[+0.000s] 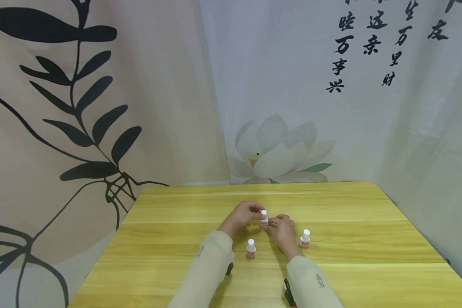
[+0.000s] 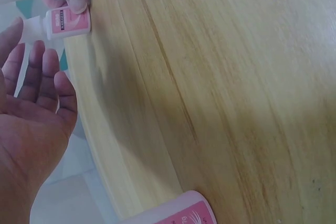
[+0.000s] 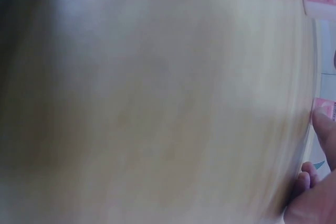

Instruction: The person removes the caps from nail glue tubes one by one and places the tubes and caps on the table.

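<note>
In the head view, three small white bottles with pink labels are on the table. Around the middle bottle (image 1: 264,222) both hands meet. Thumb and fingertips of my left hand (image 1: 246,214) are at its white cap (image 2: 32,30) and appear to pinch it; the other fingers are loosely bent. Low on the same bottle's body, my right hand (image 1: 282,232) holds it between thumb and finger, partly hidden. A second bottle (image 1: 251,249) stands nearer, between the forearms. The third bottle (image 1: 304,239) is upright to the right of my right hand.
A light wood-grain table (image 1: 177,239) lies under everything. Behind it hangs a cloth backdrop (image 1: 169,85) printed with dark leaves, a pale lotus and written characters. Dark wrist devices (image 1: 289,292) show beneath the sleeves.
</note>
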Tool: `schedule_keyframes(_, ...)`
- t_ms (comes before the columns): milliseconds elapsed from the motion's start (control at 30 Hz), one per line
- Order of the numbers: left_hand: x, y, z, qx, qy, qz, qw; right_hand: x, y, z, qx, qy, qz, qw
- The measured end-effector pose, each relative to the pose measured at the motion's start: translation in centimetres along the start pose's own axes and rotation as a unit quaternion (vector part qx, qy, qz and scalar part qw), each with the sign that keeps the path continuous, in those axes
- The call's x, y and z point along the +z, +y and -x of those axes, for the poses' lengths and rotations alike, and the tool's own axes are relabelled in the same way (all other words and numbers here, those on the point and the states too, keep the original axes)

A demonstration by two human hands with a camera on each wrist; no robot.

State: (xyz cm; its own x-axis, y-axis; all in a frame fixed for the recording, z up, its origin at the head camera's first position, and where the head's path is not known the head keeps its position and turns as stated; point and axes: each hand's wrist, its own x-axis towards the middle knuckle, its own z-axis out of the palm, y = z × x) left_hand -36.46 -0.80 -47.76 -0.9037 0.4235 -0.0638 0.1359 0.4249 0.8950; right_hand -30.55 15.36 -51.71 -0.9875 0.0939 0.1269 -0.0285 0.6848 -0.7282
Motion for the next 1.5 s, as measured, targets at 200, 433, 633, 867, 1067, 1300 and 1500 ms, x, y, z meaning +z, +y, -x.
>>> schedule_keyframes(200,-0.3,0.1,0.3,-0.003,-0.008,0.004,1.0000,0.1,0.0,0.0,-0.003,-0.003,0.005,1.0000)
schedule_keyframes(433,-0.2,0.1,0.3,-0.004,-0.002,0.001,1.0000,0.2,-0.1,0.1,-0.004,0.001,0.000,1.0000)
schedule_keyframes(633,0.0,0.1,0.2,0.002,0.007,0.002,1.0000,0.2,-0.2,0.2,-0.002,-0.001,-0.004,1.0000)
schedule_keyframes(867,0.0,0.1,0.2,0.003,0.006,-0.002,1.0000,0.1,-0.3,0.3,-0.002,-0.001,0.002,1.0000)
schedule_keyframes(1067,-0.1,0.1,0.3,0.005,0.001,-0.009,0.9999,0.1,-0.3,0.3,0.001,-0.003,-0.001,1.0000)
schedule_keyframes(1300,-0.1,0.6,0.3,0.012,0.010,-0.011,0.9998,0.1,-0.3,0.2,0.002,-0.003,-0.003,1.0000)
schedule_keyframes(1500,-0.1,1.4,0.2,0.020,0.012,0.007,0.9997,0.2,-0.2,0.2,0.002,0.002,-0.002,1.0000)
